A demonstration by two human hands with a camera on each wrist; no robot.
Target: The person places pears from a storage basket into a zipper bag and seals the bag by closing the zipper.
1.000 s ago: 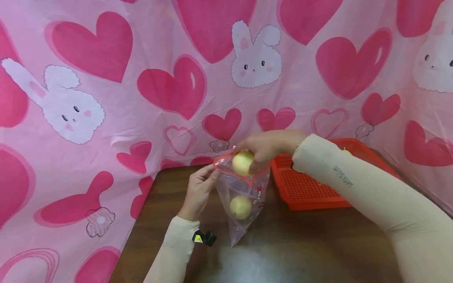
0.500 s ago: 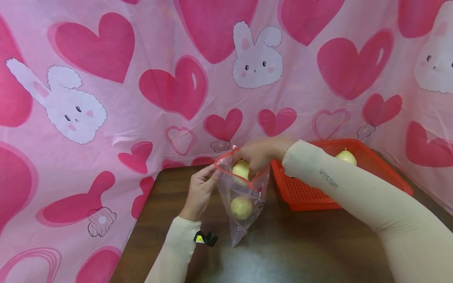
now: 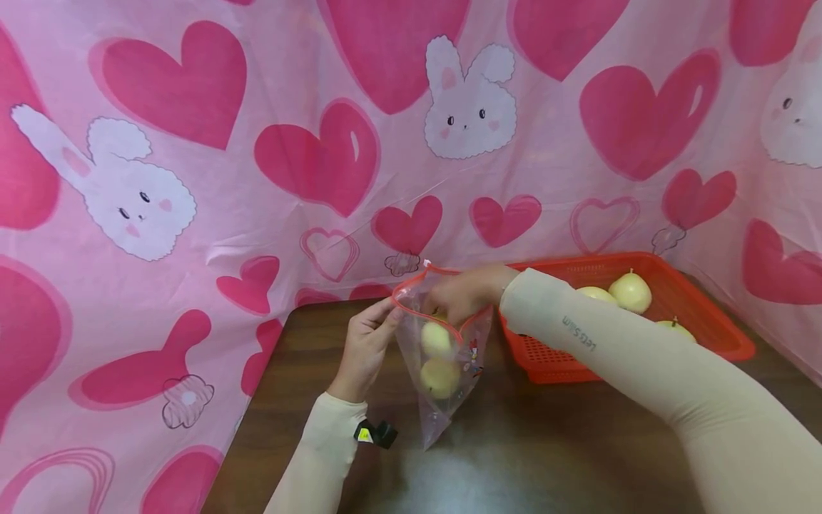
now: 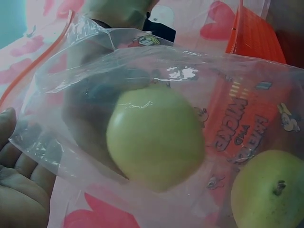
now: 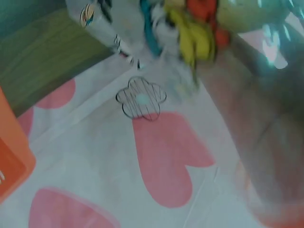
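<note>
My left hand (image 3: pixel 366 346) pinches the red-edged rim of a clear zip bag (image 3: pixel 417 407) between thumb and fingers, keeping its mouth spread. My right hand (image 3: pixel 459 291) is inside the bag's mouth, its fingers about a pale yellow-green pear (image 3: pixel 437 339). Seen through the plastic in the left wrist view, this pear (image 4: pixel 156 137) has the right hand (image 4: pixel 90 109) against its side. A second pear (image 3: pixel 439 377) lies lower in the bag, its stem end showing in the left wrist view. The right fingertips are partly hidden behind the film.
A red perforated basket (image 3: pixel 552 364) stands to the right on the dark wooden table (image 3: pixel 526 442). Several pears, including an upright pear (image 3: pixel 631 291), lie in it, partly behind the right forearm. A pink heart-print cloth (image 3: pixel 359 57) hangs behind.
The right hand has lowered its pear through the bag's mouth, close above the other pear. The right forearm has shifted left, showing more pears in the basket. My left hand keeps its hold.
</note>
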